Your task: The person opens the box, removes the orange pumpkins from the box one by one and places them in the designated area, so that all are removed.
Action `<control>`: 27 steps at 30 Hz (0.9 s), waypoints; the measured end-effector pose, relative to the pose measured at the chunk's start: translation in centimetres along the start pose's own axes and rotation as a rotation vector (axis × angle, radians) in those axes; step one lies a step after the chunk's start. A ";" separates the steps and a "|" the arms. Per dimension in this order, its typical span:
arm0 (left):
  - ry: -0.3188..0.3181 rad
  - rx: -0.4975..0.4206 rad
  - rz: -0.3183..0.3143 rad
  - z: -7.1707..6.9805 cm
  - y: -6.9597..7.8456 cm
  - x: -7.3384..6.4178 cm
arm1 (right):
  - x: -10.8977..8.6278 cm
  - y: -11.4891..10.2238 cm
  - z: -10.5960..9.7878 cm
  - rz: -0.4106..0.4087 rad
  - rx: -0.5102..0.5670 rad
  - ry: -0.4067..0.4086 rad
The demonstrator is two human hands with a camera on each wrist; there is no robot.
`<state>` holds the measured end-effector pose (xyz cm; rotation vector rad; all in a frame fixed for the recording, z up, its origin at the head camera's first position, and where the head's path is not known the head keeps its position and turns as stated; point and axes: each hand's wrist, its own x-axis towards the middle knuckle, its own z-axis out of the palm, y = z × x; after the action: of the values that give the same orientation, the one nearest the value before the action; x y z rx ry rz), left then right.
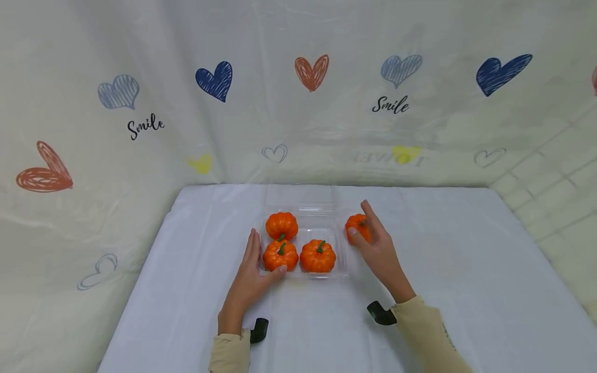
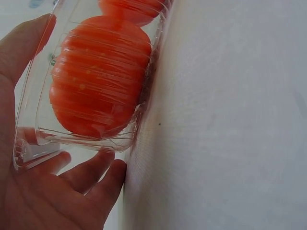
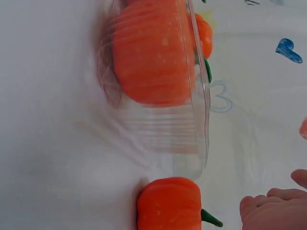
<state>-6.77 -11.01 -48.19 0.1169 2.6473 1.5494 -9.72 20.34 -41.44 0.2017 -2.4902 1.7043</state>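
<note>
A clear plastic clamshell container [image 1: 322,226] stands on the table with its lid folded back. Inside are an orange toy pumpkin [image 1: 282,225] at the back left, one [image 1: 275,260] at the front left and a third [image 1: 317,259] at the front right. My left hand [image 1: 252,280] holds the container's front left corner, thumb at the front rim and fingers along the left side. Just right of the container, another toy pumpkin [image 3: 169,206] sits on the table. Over it hovers my right hand [image 1: 380,254], fingers spread and apart from it in the right wrist view.
The container's transparent lid [image 1: 298,196] lies toward the table's back edge. A white cloth [image 1: 466,269] covers the table. Behind it hangs a pale curtain [image 1: 261,119] printed with hearts. Dark wrist-worn devices [image 1: 381,313] sit by both cuffs.
</note>
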 end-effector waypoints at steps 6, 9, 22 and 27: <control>0.010 -0.004 0.001 0.0 -0.4 -0.2 | -0.3 0.0 2.0 -0.035 -0.025 -0.060; 0.013 -0.009 0.008 0.0 -0.5 -0.2 | -0.4 0.0 3.0 -0.055 -0.017 -0.099; 0.008 -0.015 0.007 0.1 -0.6 0.1 | -0.9 -0.5 5.9 -0.041 -0.136 -0.260; 0.008 -0.004 0.009 0.0 -0.5 0.3 | -0.6 -0.9 6.3 0.001 -0.209 -0.331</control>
<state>-7.08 -11.21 -48.60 0.1236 2.6531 1.5610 -9.14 14.15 -42.99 0.4981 -2.8777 1.5001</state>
